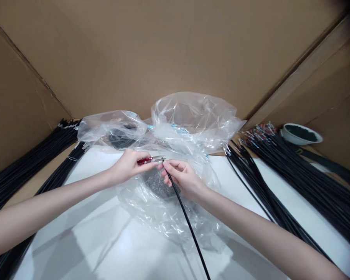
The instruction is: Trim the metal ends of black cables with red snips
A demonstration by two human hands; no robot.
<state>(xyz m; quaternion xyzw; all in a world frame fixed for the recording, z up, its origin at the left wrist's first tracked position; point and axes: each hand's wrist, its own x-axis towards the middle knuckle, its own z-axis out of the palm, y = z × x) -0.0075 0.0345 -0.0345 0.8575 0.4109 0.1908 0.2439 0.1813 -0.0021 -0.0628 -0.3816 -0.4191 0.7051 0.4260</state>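
My left hand (128,168) is closed round a small pair of red-handled snips (146,160), whose metal blades point right. A black cable (188,221) is pinched near its upper end by my right hand (184,178). The blades meet or nearly meet the cable's tip; I cannot tell whether they touch it. From my right fingers the cable runs down past the lower edge of the view. Beneath both hands lies a clear plastic bag (163,217) with a mass of small grey bits inside, too fine to make out.
Bundles of black cables lie at the left (55,171) and the right (303,182), some with coloured wire ends. A white bowl (286,136) of dark bits stands at the back right. More clear bags (198,112) sit against the cardboard wall (163,50). The tabletop (128,249) is white.
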